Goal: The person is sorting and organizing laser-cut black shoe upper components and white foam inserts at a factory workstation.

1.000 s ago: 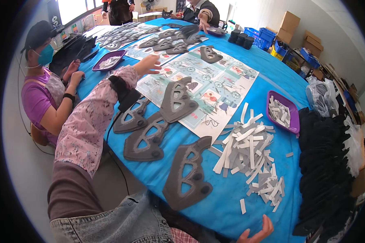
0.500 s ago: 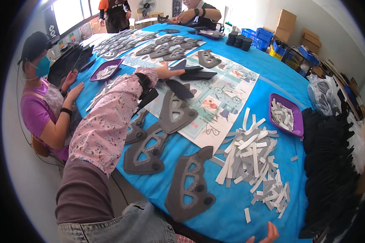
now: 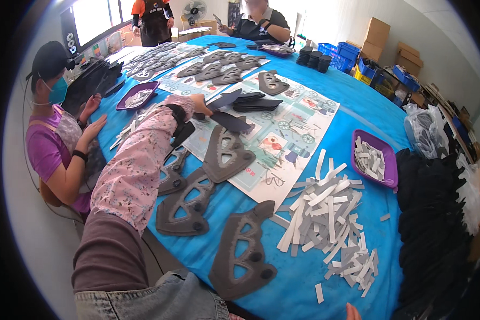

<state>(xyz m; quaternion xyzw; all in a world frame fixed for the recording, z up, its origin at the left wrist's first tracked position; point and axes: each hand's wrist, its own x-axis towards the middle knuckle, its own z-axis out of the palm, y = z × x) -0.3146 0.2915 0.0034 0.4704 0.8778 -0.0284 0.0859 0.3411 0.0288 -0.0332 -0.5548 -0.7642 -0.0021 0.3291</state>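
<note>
L. hand (image 3: 200, 104) at dark pad (image 3: 229, 121), r. hand (image 3: 352, 312) cropped, fingers' grip unclear in both; grey cutouts (image 3: 226, 269) laid out, strips (image 3: 332, 217) loose, rt.

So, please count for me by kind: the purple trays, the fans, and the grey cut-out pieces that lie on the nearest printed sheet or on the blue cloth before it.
Purple trays: 3
Fan: 1
Grey cut-out pieces: 5
Total: 9
</note>
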